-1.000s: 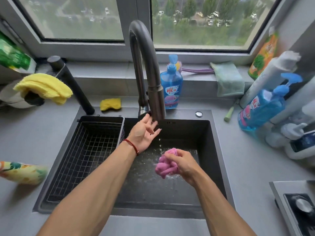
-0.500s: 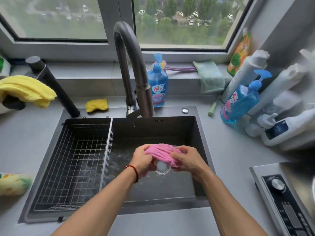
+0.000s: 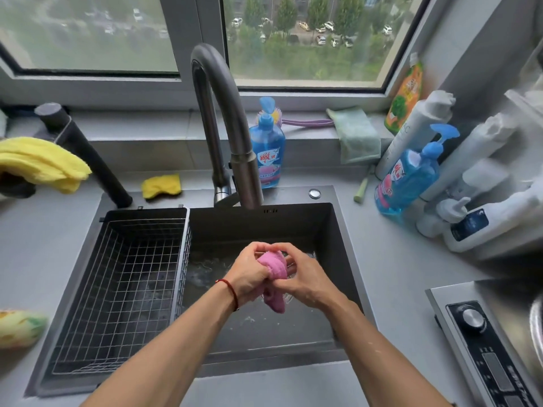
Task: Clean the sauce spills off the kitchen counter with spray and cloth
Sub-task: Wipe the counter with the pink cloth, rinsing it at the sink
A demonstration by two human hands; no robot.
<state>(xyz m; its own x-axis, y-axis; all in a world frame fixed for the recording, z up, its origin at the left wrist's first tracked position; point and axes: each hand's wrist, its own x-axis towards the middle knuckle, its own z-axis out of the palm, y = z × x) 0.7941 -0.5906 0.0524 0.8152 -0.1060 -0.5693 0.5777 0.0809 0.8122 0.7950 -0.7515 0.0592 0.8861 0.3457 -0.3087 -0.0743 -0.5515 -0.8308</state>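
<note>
Head view: left hand (image 3: 249, 273) and right hand (image 3: 305, 282) both grip the pink cloth (image 3: 274, 277) (bunched between them) over the sink (image 3: 332, 230).

Soft, even daylight comes in through the window (image 3: 308, 39) behind the sink (image 3: 264, 342), leaving the scene bright and without hard shadows. The grey counter (image 3: 405, 265) is evenly lit; only faint shade lies beneath the bottles at its right edge. The sink's dark basin reads much dimmer, with small glints on the wet bottom. A pale sheen runs along the curved faucet (image 3: 223, 113). The wide-angle lens bends the window frame and counter edges outward. Objects at the far left and right edges look smeared and soft, while the centre is fairly sharp.
</note>
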